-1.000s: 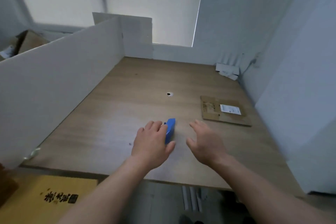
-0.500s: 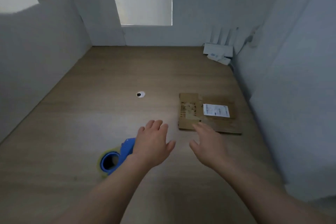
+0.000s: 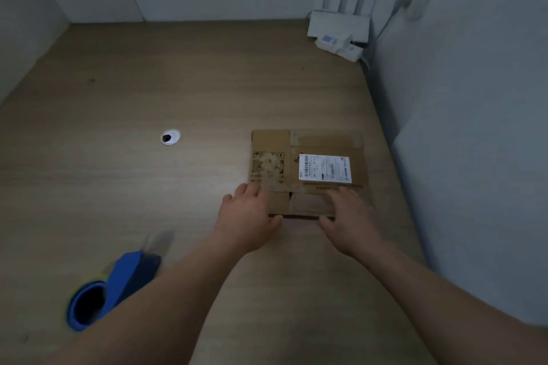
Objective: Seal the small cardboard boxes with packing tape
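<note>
1. My left hand point(image 3: 249, 213) lies open on the near left corner of the flat brown cardboard box point(image 3: 326, 142). The fingers are spread and fairly straight on top, and the thumb is at the near edge. It touches the box but has not closed on it.
2. My right hand point(image 3: 350, 222) mirrors it on the near right part, fingers relaxed on the cardboard and thumb low by the edge. It holds nothing yet either.
3. Half a second ago both hands hung in the air short of the box; now both have reached it. 1 second ago my left hand was on the blue plastic tape dispenser point(image 3: 118, 284). That dispenser now lies let go on the wooden counter point(image 3: 148, 187), beside my left forearm and well apart from the box.
4. I judge that the taping has not begun. The box looks collapsed flat, with its white shipping label point(image 3: 324, 168) facing up, so it needs drawing in and forming first.
5. Farther out are a round cable hole point(image 3: 170, 137) and a white router point(image 3: 341, 29) in the far right corner.
</note>
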